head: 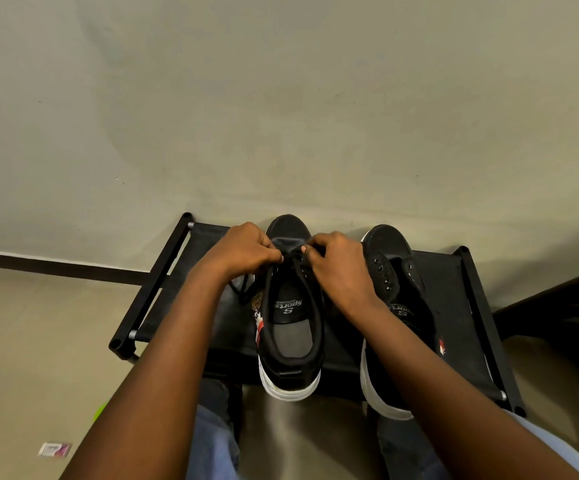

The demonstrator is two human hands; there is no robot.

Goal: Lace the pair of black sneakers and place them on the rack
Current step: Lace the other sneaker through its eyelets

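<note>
Both hands meet at the throat of the left sneaker. The left hand has its fingers curled, the grip pinched together on the black lace at the shoe's left eyelet row; the right hand is likewise curled, its fingertips pinching the lace at the opposite row. Whether the two ends are crossed or knotted between the fingertips cannot be told — the knuckles hide that spot. A loose length of lace trails down beside the left wrist, lying on the fabric.

The left sneaker stands upright, toe toward the wall, its white heel overhanging the near edge of the rack. Its insole, printed with a sports logo, is open to view. The right sneaker stands just beside it on the same black fabric shelf — eyelets bare, partly covered by the right forearm.

The rack is a black tubular frame set against the wall. Below, blue-trousered knees and a beige floor, with a small printed card lying at lower left.
</note>
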